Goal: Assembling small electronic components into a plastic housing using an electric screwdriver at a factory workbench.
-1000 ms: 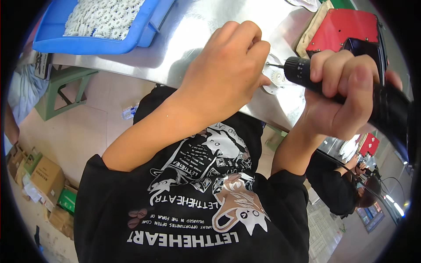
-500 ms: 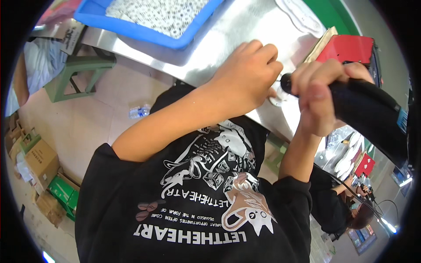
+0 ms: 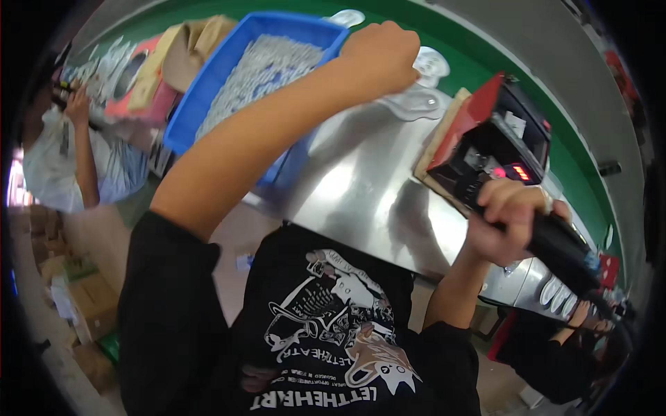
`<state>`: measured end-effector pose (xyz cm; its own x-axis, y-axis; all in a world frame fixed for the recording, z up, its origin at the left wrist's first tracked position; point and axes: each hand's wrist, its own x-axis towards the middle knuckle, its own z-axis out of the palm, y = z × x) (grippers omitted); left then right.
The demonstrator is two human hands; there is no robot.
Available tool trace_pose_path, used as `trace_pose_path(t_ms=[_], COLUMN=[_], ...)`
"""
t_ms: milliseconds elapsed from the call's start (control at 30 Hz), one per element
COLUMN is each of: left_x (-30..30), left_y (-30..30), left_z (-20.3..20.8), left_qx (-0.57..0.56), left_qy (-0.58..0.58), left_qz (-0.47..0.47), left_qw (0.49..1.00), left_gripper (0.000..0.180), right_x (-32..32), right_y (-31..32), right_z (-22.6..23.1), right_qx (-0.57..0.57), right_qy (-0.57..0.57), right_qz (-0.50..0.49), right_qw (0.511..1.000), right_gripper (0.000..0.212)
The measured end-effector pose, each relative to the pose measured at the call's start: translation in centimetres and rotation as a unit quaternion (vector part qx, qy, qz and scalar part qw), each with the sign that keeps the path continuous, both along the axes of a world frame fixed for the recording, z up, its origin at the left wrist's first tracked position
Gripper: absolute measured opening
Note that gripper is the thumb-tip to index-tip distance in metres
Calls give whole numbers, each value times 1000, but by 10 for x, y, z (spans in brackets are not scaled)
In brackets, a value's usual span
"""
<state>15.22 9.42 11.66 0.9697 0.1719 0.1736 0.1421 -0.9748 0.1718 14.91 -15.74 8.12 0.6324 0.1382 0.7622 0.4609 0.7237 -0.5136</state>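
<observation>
My left hand point(image 3: 383, 61) is closed at the far side of the metal bench point(image 3: 361, 187), beside white flat rounded pieces point(image 3: 416, 104). Whatever its fingers hold, if anything, is hidden. My right hand point(image 3: 510, 215) wraps round a thick black corded tool, which looks like an electric screwdriver point(image 3: 558, 249). Its front end lies by a red-and-black box point(image 3: 510, 128) with a lit red display. Left of my left hand, partly behind the forearm, stands a blue tray point(image 3: 182, 128) full of small greyish parts point(image 3: 267, 62).
A green strip point(image 3: 472, 41) runs behind the bench. At far left, another person's arm point(image 3: 84, 156) shows beside cardboard and red items point(image 3: 142, 76). A person in black point(image 3: 538, 353) sits at lower right, near more white pieces point(image 3: 555, 295). Cartons point(image 3: 94, 301) stand on the floor.
The view has swung toward the far side of the bench. My hands, close together before, are now apart: the left one by the white pieces, the right one with the screwdriver by the box.
</observation>
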Motion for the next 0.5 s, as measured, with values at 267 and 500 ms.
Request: trace_pose_path(t_ms=[267, 500], left_x=[130, 108], left_y=[132, 246], left_z=[-34, -36], left_qx=[99, 11], left_qy=[89, 331], left_qz=[126, 180], left_qw=[983, 926], left_gripper=[31, 55], right_x=[1, 1], right_y=[16, 18], right_z=[-21, -16], right_qx=[-56, -38], right_qy=[25, 96], right_qz=[-32, -4], right_qw=[998, 995], right_gripper=[46, 43])
